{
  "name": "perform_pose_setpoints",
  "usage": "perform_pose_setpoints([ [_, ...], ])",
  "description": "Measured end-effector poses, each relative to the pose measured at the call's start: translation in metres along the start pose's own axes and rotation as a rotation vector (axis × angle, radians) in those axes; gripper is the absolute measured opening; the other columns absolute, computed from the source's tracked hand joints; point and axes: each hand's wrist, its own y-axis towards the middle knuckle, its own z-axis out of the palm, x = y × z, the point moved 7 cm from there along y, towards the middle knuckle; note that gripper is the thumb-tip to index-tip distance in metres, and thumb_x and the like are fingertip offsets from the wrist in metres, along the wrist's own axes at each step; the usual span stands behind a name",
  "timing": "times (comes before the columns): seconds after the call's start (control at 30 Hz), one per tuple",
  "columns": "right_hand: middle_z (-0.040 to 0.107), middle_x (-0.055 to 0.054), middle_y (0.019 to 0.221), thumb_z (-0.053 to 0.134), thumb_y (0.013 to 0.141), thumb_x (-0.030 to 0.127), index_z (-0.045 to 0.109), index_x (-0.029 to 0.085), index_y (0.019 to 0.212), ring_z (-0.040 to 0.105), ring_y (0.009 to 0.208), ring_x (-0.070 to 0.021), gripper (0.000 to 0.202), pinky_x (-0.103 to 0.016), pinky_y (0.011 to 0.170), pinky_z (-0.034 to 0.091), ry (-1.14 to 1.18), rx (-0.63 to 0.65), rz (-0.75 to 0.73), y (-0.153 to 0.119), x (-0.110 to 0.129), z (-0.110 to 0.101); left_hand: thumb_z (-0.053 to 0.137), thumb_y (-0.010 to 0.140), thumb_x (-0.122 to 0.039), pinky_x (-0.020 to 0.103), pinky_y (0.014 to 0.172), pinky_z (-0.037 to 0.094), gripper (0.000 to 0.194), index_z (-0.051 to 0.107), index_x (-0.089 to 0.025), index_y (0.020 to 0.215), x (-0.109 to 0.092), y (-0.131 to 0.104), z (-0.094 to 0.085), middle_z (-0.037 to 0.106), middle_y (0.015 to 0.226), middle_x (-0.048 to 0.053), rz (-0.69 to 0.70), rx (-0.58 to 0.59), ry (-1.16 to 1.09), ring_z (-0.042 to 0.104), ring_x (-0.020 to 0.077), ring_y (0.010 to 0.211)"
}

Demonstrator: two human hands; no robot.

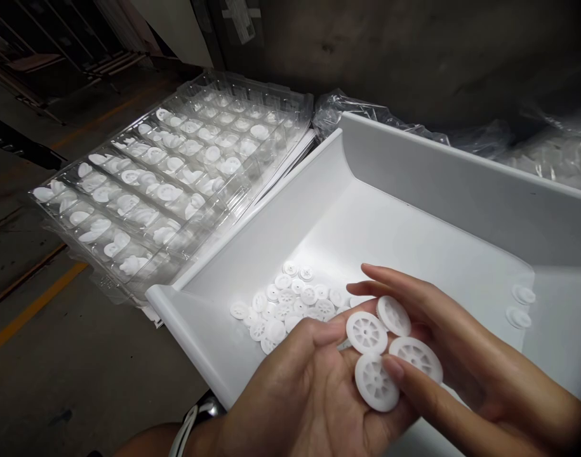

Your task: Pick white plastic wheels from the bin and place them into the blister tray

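Several white plastic gears with spoked centres lie on the palm and fingers of my left hand, which is turned up and cupped around them. My left thumb rests by the gear nearest it. From the right, my right hand closes over the same gears, its thumb pressing on the lower ones and its fingers stretched behind them. A pile of similar gears lies in the grey-white bin beyond my left hand and is partly hidden by it.
Clear plastic trays with white parts in their pockets are stacked left of the bin. Two white parts lie at the bin's right. Crumpled clear plastic sits behind its rim. A yellow line crosses the floor at left.
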Motion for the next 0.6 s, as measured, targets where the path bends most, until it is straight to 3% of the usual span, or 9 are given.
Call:
perform_pose_setpoints([
  [0.13,0.052,0.008,0.134,0.048,0.092,0.05,0.033,0.051,0.133,0.05,0.124,-0.0226,0.044,-0.03,0.09,0.055,0.016,-0.013,0.028,-0.003,0.011,0.005,0.034,0.092,-0.021,0.023,0.106,0.023,0.035,0.058,-0.012,0.116,0.002,-0.001,0.0,0.055,0.113,0.007,-0.025,0.011,0.01,0.053,0.0115,0.104],
  [0.23,0.052,0.004,0.134,0.042,0.095,0.044,0.031,0.045,0.135,0.05,0.124,-0.0231,0.042,-0.021,0.073,0.06,-0.001,-0.038,0.0,-0.004,0.017,0.004,0.033,0.093,-0.023,0.021,0.105,0.023,0.037,0.056,-0.012,0.119,0.002,-0.001,0.002,0.055,0.117,0.008,-0.03,0.033,0.033,0.052,0.0121,0.108],
  [0.3,0.053,0.0,0.133,0.047,0.093,0.039,0.032,0.04,0.138,0.054,0.12,-0.0261,0.048,-0.023,0.068,0.062,-0.073,-0.034,-0.094,-0.003,0.02,0.002,0.033,0.093,-0.023,0.02,0.104,0.024,0.037,0.057,-0.013,0.119,0.002,0.0,0.002,0.056,0.118,0.008,-0.028,0.044,0.041,0.052,0.0112,0.109],
  [0.43,0.058,-0.002,0.127,0.055,0.086,0.033,0.032,0.037,0.14,0.061,0.109,-0.0312,0.059,-0.037,0.074,0.063,-0.183,-0.016,-0.276,0.0,0.026,-0.002,0.029,0.093,-0.022,0.024,0.104,0.026,0.039,0.059,-0.014,0.117,0.0,0.003,0.002,0.06,0.115,0.009,-0.008,0.03,0.113,0.054,0.0125,0.108],
  [0.6,0.056,-0.004,0.13,0.054,0.087,0.025,0.036,0.03,0.14,0.061,0.109,-0.0271,0.055,-0.03,0.076,0.062,-0.25,-0.04,-0.35,-0.004,0.041,-0.002,0.023,0.092,-0.026,0.031,0.092,0.036,0.044,0.061,-0.014,0.112,-0.001,0.002,0.004,0.063,0.1,0.009,-0.008,0.008,0.154,0.059,0.0177,0.093],
])
